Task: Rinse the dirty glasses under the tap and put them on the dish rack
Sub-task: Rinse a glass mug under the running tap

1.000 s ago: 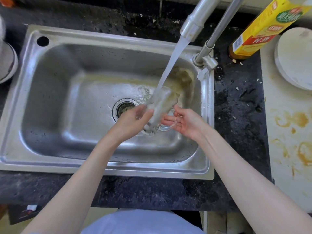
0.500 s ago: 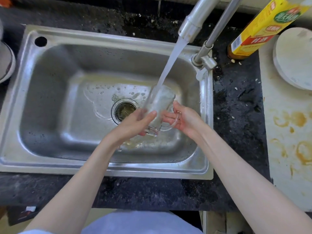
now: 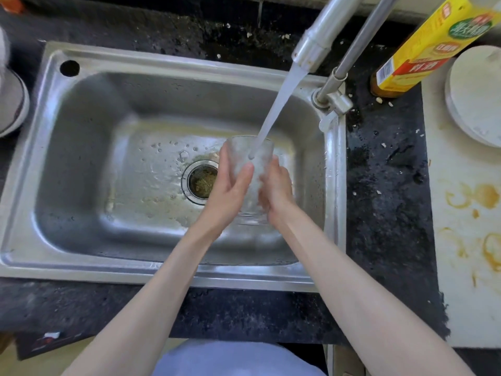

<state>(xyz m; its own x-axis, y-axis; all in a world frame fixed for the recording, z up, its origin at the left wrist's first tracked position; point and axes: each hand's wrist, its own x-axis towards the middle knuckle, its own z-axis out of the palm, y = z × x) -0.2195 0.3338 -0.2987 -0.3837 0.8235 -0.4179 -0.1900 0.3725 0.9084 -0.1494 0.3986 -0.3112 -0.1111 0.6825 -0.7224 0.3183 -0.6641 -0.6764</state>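
Note:
A clear glass mug (image 3: 250, 156) stands upright over the steel sink (image 3: 81, 85), its mouth facing up. Water from the tap (image 3: 317, 39) streams straight into it. My left hand (image 3: 230, 191) wraps the mug's left side with the thumb across its front. Against the mug's right side lies my right hand (image 3: 276, 188), which covers the handle. Both hands hold the mug above the right half of the basin, just right of the drain (image 3: 202, 181).
A yellow-labelled bottle (image 3: 423, 47) stands behind the tap on the dark counter (image 3: 385, 213). White plates (image 3: 477, 96) sit on a stained white board (image 3: 466, 240) at the right. A bowl (image 3: 10, 104) shows at the left edge. Food scraps fill the drain strainer.
The mug has turned from tilted to upright, so the stream now runs into its mouth. My right hand has closed in around its side; both hands shifted slightly back.

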